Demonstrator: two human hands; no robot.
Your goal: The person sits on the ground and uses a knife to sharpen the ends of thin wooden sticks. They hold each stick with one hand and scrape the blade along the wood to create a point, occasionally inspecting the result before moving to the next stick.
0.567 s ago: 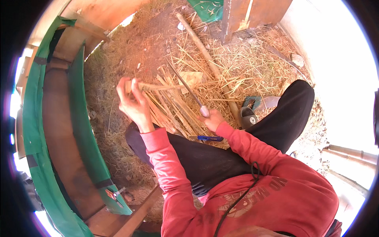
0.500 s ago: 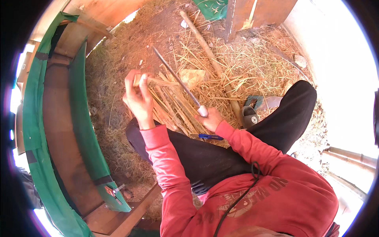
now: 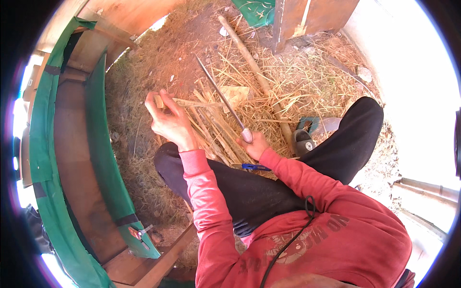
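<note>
My left hand point(image 3: 172, 120) is closed on one end of a pale split-wood strip point(image 3: 194, 102), pinching it between thumb and fingers. The strip reaches rightward to a long knife point(image 3: 218, 91) with a narrow dark blade and a whitish handle. My right hand point(image 3: 255, 145) grips that handle, and the blade slants up and to the left. Blade and strip cross near the strip's far end; whether they touch I cannot tell. Below both hands lies a pile of similar split strips point(image 3: 221, 132). A blue utility knife point(image 3: 256, 167) rests by my right wrist, against my black trouser leg.
Beyond the pile, a long round pole point(image 3: 254, 65) lies across straw-strewn ground. A pale block point(image 3: 235, 93) sits behind the blade. My dark shoe point(image 3: 304, 141) is at the right. A green-edged wooden trough point(image 3: 81, 158) stands at the left, and a wooden panel point(image 3: 312, 19) at the back.
My left hand has turned and tilted lower, its wrist shifting right, with the strip still in it. The knife's tip has swung slightly right. My right hand has barely moved.
</note>
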